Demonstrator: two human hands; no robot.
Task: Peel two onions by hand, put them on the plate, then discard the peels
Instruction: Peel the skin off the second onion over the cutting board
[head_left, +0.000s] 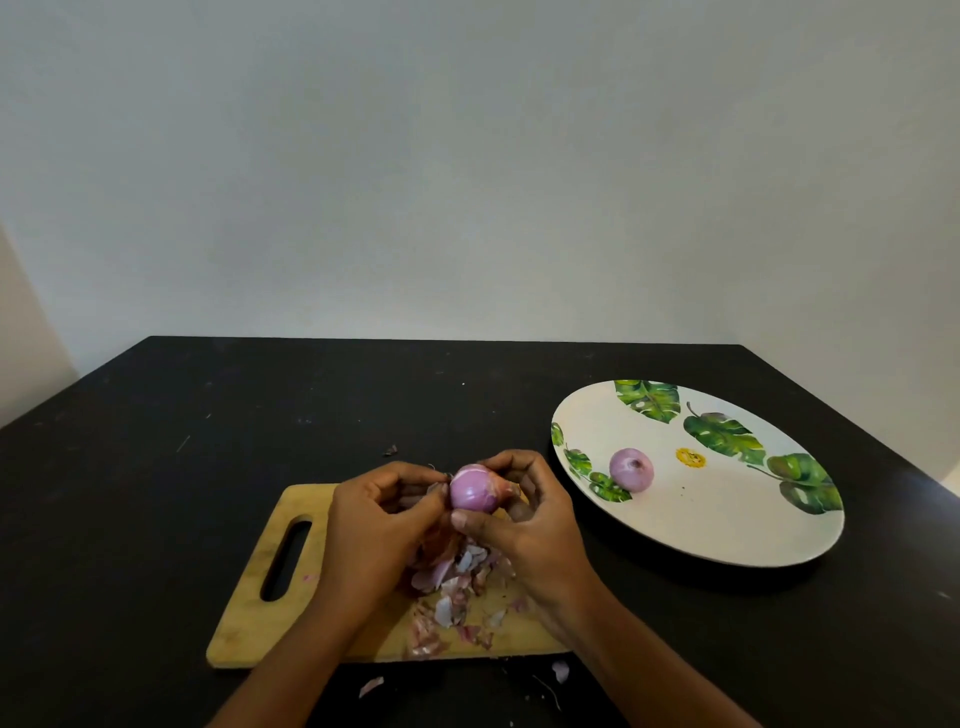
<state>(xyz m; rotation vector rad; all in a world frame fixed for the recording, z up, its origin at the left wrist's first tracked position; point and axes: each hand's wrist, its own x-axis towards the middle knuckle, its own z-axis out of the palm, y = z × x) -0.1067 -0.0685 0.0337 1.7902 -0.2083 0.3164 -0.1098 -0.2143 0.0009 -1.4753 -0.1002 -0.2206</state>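
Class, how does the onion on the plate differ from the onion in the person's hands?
The onion on the plate lies untouched; the onion in the hands is held between the left hand and right hand above the cutting board. The onion on the plate looks fully peeled; the onion in the hands has some dry skin on it. Both are small, round and purple.

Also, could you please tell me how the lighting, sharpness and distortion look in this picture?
Head view: dim, even light, no glare on the plate. Head view: the wide-angle lens splays the edges of the black table. Head view: the held onion looks slightly soft.
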